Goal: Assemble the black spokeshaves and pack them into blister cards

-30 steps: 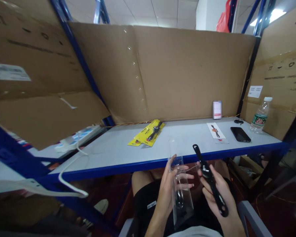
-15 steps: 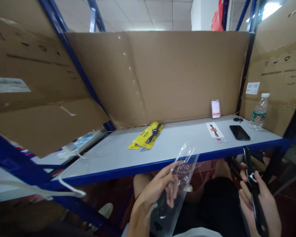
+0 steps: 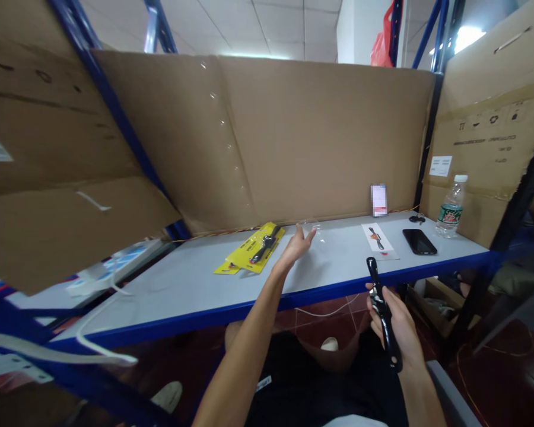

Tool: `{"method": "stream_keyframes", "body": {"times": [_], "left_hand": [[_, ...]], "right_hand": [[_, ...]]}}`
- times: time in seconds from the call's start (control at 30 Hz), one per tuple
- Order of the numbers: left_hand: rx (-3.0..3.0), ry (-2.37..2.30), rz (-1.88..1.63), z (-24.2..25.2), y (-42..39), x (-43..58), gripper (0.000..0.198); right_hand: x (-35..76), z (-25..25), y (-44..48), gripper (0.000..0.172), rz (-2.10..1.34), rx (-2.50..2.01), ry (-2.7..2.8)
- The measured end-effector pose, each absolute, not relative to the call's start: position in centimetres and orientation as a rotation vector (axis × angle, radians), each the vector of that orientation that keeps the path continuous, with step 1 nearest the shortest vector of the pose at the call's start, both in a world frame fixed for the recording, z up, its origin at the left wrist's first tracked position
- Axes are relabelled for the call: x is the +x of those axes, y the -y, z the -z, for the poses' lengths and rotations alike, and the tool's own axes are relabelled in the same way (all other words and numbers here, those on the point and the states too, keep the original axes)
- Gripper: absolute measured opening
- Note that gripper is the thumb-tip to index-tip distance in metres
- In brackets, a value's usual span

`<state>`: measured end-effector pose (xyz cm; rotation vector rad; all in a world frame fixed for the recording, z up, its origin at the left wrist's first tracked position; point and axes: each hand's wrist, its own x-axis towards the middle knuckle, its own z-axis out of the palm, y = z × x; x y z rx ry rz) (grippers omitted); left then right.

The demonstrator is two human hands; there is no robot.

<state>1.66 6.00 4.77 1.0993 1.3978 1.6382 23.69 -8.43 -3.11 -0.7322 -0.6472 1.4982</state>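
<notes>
My left hand [image 3: 296, 246] reaches out over the grey table [image 3: 191, 284], fingers spread and open. A clear plastic blister pack [image 3: 315, 228] lies faintly visible at its fingertips; whether they touch it I cannot tell. Just left of that hand lie yellow packaged cards [image 3: 249, 254] with a black item on top. My right hand [image 3: 400, 329] stays low over my lap, closed round a black watch-like strap [image 3: 380, 299] that points up toward the table's blue edge.
On the table's right are a printed card showing a watch [image 3: 378, 240], a black phone [image 3: 419, 241], a small box [image 3: 378, 200], keys [image 3: 416, 219] and a water bottle [image 3: 451, 206]. Cardboard sheets wall the back and sides. A white power strip [image 3: 100, 276] with cable lies at the left.
My left hand rose from my lap with the clear pack and stretched onto the table, opening there. My right hand swung out to the right, then back toward the middle, still gripping the black strap.
</notes>
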Motion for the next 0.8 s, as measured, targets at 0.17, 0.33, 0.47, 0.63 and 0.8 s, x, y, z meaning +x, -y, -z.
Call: {"method": "stream_keyframes", "body": {"times": [0.17, 0.33, 0.47, 0.63, 0.8], "left_hand": [[1.469, -1.23, -1.47, -2.5, 1.4, 1.4, 0.064], [1.199, -0.998, -1.295, 1.3, 9.7, 4.9, 0.072], [1.052, -0.969, -1.207, 4.7, 12.0, 7.2, 0.07], [1.005, -0.858, -1.098, 6.5, 12.2, 8.0, 0.084], [1.063, -0.799, -1.132, 7.4, 12.2, 8.2, 0.075]], "right_hand": [[21.4, 2.3, 7.4, 0.053, -1.436, -0.708, 0.774], [18.7, 2.0, 7.8, 0.047, -1.307, -0.712, 0.849], [17.6, 3.3, 9.1, 0.047, -1.213, -0.86, 0.949], [17.8, 4.9, 9.9, 0.038, -1.215, -0.893, 1.041], [18.3, 5.9, 9.8, 0.034, -1.247, -0.832, 1.085]]}}
